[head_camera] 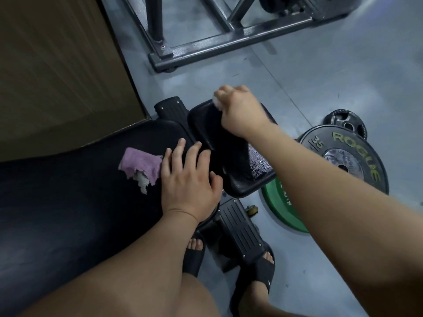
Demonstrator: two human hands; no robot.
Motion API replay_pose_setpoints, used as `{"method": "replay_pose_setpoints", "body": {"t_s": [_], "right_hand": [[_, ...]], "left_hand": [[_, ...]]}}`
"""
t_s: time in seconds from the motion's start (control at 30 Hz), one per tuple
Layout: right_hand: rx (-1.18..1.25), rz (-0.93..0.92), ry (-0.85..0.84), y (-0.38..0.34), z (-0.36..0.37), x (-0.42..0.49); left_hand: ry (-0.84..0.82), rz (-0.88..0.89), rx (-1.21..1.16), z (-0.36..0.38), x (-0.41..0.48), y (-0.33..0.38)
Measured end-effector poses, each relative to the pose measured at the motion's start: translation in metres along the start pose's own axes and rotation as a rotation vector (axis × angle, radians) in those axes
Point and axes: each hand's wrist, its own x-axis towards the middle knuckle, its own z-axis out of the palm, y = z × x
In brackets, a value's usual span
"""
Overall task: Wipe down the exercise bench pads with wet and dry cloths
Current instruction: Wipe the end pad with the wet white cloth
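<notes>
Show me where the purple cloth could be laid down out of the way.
Free: the long bench pad left of the purple cloth, toward the brown panel. Crowded: the small seat pad under the right hand, and the floor by the weight plates.

We log a gym: padded bench (68,191), ROGUE plate (348,161) leaning over a green plate (278,202), a small plate (345,121), steel rack base (229,42), grey rubber floor (332,72).
</notes>
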Motion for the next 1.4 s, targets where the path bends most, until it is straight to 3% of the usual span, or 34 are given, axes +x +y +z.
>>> {"method": "replay_pose_setpoints", "body": {"t_s": [0.13,0.27,0.4,0.57,0.6,0.73,0.77,0.93,1.13,1.4], "right_hand": [[0.038,-0.284,-0.083,-0.02,0.007,-0.002],[-0.039,-0.154,-0.054,-0.009,-0.003,0.007],[0.074,-0.314,0.032,-0.004,0.007,-0.036],[-0.019,0.097,0.126,0.049,-0.002,-0.041],[-0.021,0.073,0.126,0.037,0.002,-0.043],[0.069,-0.309,0.057,0.0,0.006,-0.07],[0.057,-0.302,0.045,0.007,0.002,-0.067],[-0.039,0.072,0.117,0.035,0.011,-0.038],[0.068,0.025,0.128,-0.007,0.013,-0.13],[-0.049,0.061,0.024,-0.025,-0.003,-0.186]], "left_hand": [[-0.002,0.013,0.017,0.0,-0.001,-0.001],[0.002,0.002,0.015,0.0,-0.001,0.0],[0.007,-0.002,-0.007,0.002,0.0,-0.001],[-0.001,-0.006,-0.008,0.002,-0.001,-0.001],[0.002,-0.005,-0.009,0.002,-0.001,-0.001],[0.019,0.0,-0.008,0.004,-0.001,-0.002],[0.018,0.0,-0.009,0.004,-0.001,-0.002],[0.016,0.001,-0.01,0.005,-0.001,-0.002],[0.035,-0.001,-0.033,0.003,-0.003,-0.002],[-0.077,-0.012,-0.048,-0.014,-0.007,0.0]]}}
